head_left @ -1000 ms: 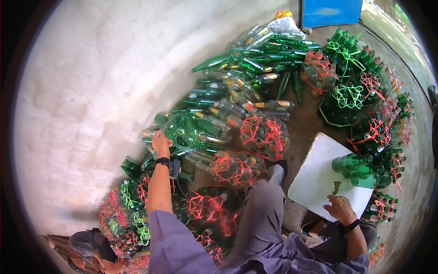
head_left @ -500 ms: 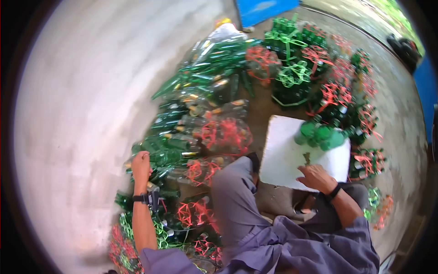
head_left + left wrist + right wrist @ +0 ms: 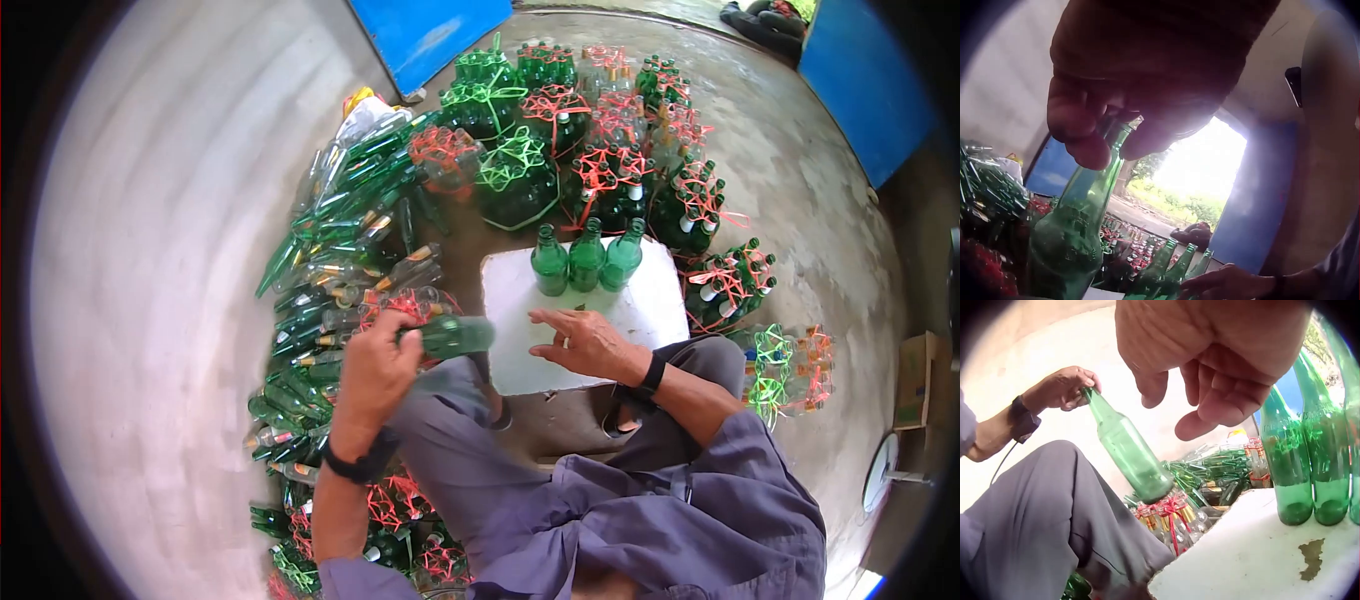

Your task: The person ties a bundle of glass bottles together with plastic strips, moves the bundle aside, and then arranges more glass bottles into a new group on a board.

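My left hand [image 3: 376, 372] grips a green glass bottle [image 3: 457, 337] by its neck, its base pointing toward the white board [image 3: 510, 290]. In the left wrist view the fingers close round the neck of that bottle [image 3: 1067, 250]. Three green bottles [image 3: 586, 262] stand upright side by side on the board. Over the board's near part hovers my right hand [image 3: 597, 345], holding nothing, fingers loosely extended and pointing left. The right wrist view shows that hand [image 3: 1216, 369] relaxed beside the standing bottles [image 3: 1294, 469], apart from them.
Loose bottles [image 3: 330, 250] lie heaped along the wall at left. Bundles tied with red and green string [image 3: 610, 175] stand behind and right of the board. A red-tied bundle lies by my left knee. Blue panels [image 3: 435, 40] and a cardboard box [image 3: 912, 380] stand farther off.
My left hand has come from the heap toward the board, bringing a bottle. The three bottles on the board now appear upright. The head view has swung to the right.
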Tool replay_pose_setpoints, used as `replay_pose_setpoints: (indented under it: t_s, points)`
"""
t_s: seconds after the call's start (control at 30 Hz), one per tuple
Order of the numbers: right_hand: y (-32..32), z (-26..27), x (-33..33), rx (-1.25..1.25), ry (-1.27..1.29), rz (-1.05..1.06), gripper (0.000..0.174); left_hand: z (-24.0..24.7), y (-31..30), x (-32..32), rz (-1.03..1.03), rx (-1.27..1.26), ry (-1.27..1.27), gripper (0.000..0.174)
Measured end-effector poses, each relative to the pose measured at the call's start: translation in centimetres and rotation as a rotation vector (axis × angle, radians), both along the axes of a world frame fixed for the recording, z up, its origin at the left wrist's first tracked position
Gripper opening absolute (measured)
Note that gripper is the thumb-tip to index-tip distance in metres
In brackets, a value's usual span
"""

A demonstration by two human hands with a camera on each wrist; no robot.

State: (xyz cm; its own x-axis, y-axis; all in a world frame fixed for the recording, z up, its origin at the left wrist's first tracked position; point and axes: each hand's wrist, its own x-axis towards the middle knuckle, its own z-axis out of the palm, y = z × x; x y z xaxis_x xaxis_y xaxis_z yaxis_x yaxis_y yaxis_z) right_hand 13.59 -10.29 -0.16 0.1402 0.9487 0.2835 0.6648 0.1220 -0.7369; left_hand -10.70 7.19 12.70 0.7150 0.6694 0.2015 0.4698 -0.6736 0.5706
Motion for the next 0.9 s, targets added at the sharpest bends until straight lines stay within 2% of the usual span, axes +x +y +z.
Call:
replay_pose_setpoints:
  t_s: [0.13,0.2,0.4,0.47,0.53,0.63,0.73,0.77,0.83,0.9]
  points:
    - [-0.7,1.9,-0.3,0.017,0.068,-0.031,0.061,-2.4,-3.0,6.0,-0.150,-0.050,0.061,0.017]
    - [-1.1,1.8,-0.1,0.163,-0.024,-0.005,0.066,-4.0,-4.5,8.5,-0.220,-0.036,0.047,0.018]
    - [-3.0,-0.6,1.8,0.105,-0.071,-0.101,0.055,-6.3,-8.7,13.1,-0.357,-0.109,0.112,0.022]
    - [-3.8,-0.7,2.5,0.076,-0.111,-0.118,0.052,-7.8,-9.3,13.6,-0.409,-0.159,0.036,0.029]
    - [-4.5,-1.4,3.2,0.008,-0.095,-0.228,0.038,-7.2,-9.7,13.2,-0.391,-0.147,0.015,0.030]
    - [-5.4,-2.1,4.7,-0.068,-0.125,-0.308,0.029,-5.6,-9.0,10.9,-0.342,-0.112,-0.029,0.030]
    - [-6.2,-1.4,5.8,-0.086,-0.060,-0.359,0.030,-5.5,-6.8,7.2,-0.246,0.014,-0.132,0.020]
    - [-6.2,-1.4,6.2,-0.065,-0.051,-0.403,0.030,-5.2,-6.5,5.9,-0.244,0.012,-0.125,0.020]
    - [-6.3,-1.3,6.9,-0.032,-0.035,-0.450,0.030,-4.0,-6.5,3.4,-0.072,-0.004,-0.066,0.016]
    - [-6.3,-1.0,7.5,-0.014,-0.046,-0.525,0.030,-4.7,-6.0,1.1,-0.037,0.051,-0.026,0.016]
